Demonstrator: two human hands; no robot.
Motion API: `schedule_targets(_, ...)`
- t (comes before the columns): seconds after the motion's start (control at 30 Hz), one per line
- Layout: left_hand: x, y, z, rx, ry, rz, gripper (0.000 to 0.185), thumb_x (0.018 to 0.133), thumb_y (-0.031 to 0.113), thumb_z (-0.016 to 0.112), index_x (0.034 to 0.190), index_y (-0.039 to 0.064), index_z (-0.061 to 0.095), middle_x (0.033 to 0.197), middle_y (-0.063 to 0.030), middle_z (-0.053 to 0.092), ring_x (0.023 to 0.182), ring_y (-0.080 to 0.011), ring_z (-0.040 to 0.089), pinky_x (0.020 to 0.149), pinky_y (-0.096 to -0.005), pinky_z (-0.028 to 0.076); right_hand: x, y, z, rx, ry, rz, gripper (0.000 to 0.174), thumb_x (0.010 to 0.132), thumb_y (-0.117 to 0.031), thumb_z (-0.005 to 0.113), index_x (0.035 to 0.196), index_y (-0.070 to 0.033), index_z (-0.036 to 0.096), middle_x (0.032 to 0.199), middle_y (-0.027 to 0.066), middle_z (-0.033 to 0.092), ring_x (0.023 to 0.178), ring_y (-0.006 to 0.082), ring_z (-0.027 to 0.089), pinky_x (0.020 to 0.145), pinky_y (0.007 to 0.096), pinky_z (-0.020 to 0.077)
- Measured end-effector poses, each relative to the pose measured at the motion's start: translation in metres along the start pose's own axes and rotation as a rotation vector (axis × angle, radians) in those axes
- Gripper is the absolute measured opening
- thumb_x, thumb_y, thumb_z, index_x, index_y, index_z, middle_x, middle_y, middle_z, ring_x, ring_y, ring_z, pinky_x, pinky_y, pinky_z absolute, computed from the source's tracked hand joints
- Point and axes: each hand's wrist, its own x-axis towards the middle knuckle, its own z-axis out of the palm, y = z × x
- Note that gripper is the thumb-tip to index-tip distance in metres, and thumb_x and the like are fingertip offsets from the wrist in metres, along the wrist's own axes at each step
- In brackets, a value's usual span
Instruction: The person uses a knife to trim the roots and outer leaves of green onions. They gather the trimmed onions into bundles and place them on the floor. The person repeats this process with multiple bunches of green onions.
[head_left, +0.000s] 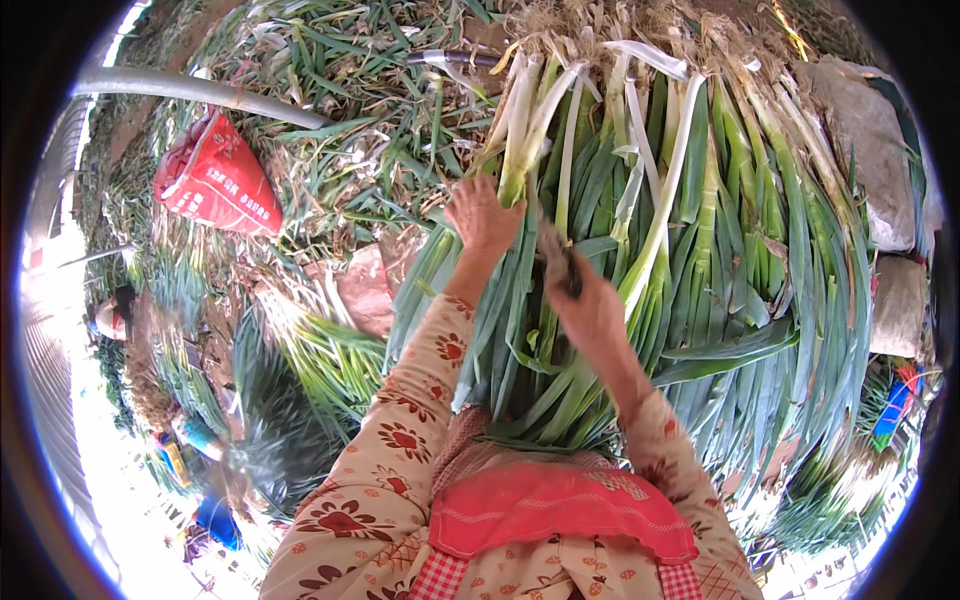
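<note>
A large pile of leeks (705, 225) lies before me, roots at the far side and green leaves fanning towards my lap. My left hand (484, 214) grips the green part of a leek (529, 150) at the pile's left side, just below its pale shank. In my right hand (589, 307) is a knife (551, 244) with a dark handle, somewhat blurred. Its narrow blade points away from me and lies close beside that leek's stalk. Whether the blade touches the leek, I cannot tell.
Trimmed leaves (352, 157) litter the ground at left, with a red printed sack (217, 184) and a grey metal pole (202, 90). A bunch of thinner leeks (330, 345) lies by my left arm. Pale plastic sacking (862, 142) stands at right.
</note>
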Motion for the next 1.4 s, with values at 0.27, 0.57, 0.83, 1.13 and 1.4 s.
schedule_targets(0.27, 0.048, -0.049, -0.018, -0.535, -0.301, 0.038, 0.041, 0.085, 0.03, 0.078, 0.11, -0.002, 0.073, 0.09, -0.0105, 0.074, 0.078, -0.025, 0.068, 0.075, -0.0364, 0.054, -0.015, -0.008, -0.006, 0.102, -0.074, -0.089, 0.058, 0.093, -0.03, 0.064, 0.143, -0.003, 0.054, 0.095, 0.0234, 0.072, 0.086, 0.0315, 0.074, 0.078, 0.0397, 0.0555)
schedule_targets(0.57, 0.056, -0.066, -0.037, -1.001, -0.701, -0.101, 0.038, 0.099, 0.038, 0.067, 0.111, 0.002, 0.072, 0.087, -0.0014, 0.069, 0.068, -0.0089, 0.06, 0.062, -0.0265, 0.05, -0.036, -0.011, 0.008, 0.404, -0.096, 0.01, 0.064, 0.088, -0.026, 0.07, 0.143, 0.002, 0.052, 0.1, 0.0202, 0.071, 0.086, 0.0236, 0.07, 0.083, 0.0314, 0.0532)
schedule_targets(0.83, 0.042, -0.061, -0.033, -0.84, -0.639, -0.048, 0.043, 0.098, 0.035, 0.068, 0.124, 0.001, 0.068, 0.089, -0.0015, 0.071, 0.075, -0.0092, 0.063, 0.07, -0.0284, 0.052, 0.079, -0.023, 0.005, 0.053, 0.084, -0.015, 0.06, 0.089, -0.036, 0.065, 0.14, -0.006, 0.055, 0.105, 0.0262, 0.071, 0.095, 0.0446, 0.069, 0.082, 0.0494, 0.0546)
schedule_targets(1.13, 0.024, -0.065, -0.01, -0.428, -0.408, 0.135, 0.093, 0.078, 0.026, 0.082, 0.148, -0.017, 0.037, 0.142, -0.0339, 0.054, 0.128, -0.037, 0.059, 0.112, -0.0387, 0.043, 0.048, -0.024, 0.015, -0.043, -0.014, 0.056, 0.059, 0.089, -0.041, 0.064, 0.138, -0.008, 0.057, 0.107, 0.0263, 0.072, 0.099, 0.0444, 0.07, 0.085, 0.0482, 0.0554)
schedule_targets(1.4, 0.004, -0.075, -0.01, -0.67, -0.54, -0.066, 0.086, 0.083, 0.022, 0.08, 0.149, -0.015, 0.038, 0.131, -0.0236, 0.063, 0.11, -0.0251, 0.065, 0.098, -0.0343, 0.05, 0.145, -0.025, 0.013, -0.121, 0.052, 0.075, 0.053, 0.089, -0.044, 0.063, 0.13, -0.011, 0.061, 0.105, 0.0259, 0.072, 0.101, 0.044, 0.069, 0.087, 0.0514, 0.0541)
